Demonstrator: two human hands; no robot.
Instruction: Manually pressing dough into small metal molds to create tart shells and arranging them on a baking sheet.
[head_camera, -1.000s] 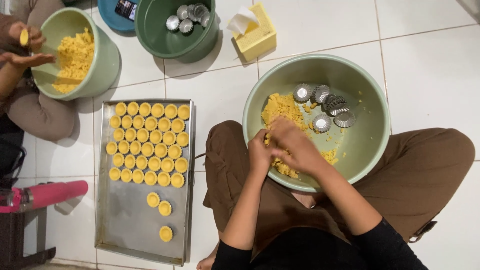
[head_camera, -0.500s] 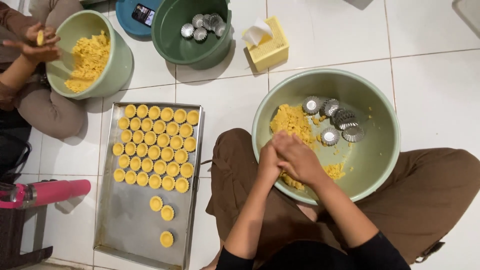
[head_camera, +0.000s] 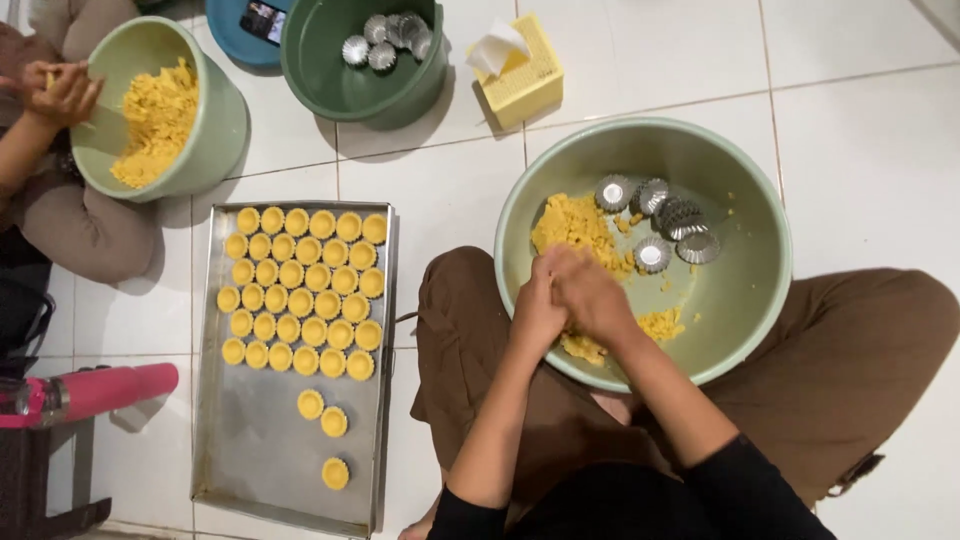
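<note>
head view: the left hand (head_camera: 537, 305) and the right hand (head_camera: 592, 293) are pressed together over the near rim of a large pale green bowl (head_camera: 760, 300), fingers curled narrow around something between them; what they hold cannot be told. yellow dough (head_camera: 575, 225) lies just beyond the fingertips, a smaller clump under the hands. five empty fluted metal tart moulds (head_camera: 655, 222) sit past the fingers to their right, well inside the bowl. left of the left hand's fingers a steel baking tray (head_camera: 255, 450) holds about thirty-three filled tart shells (head_camera: 300, 290), thirty in rows and three loose nearer. far beyond the fingers stand a dark green bowl (head_camera: 330, 85) with about four moulds, a yellow tissue box (head_camera: 525, 85), and a second pale green bowl (head_camera: 215, 130) of dough where another person's hand (head_camera: 60, 90) works.
</note>
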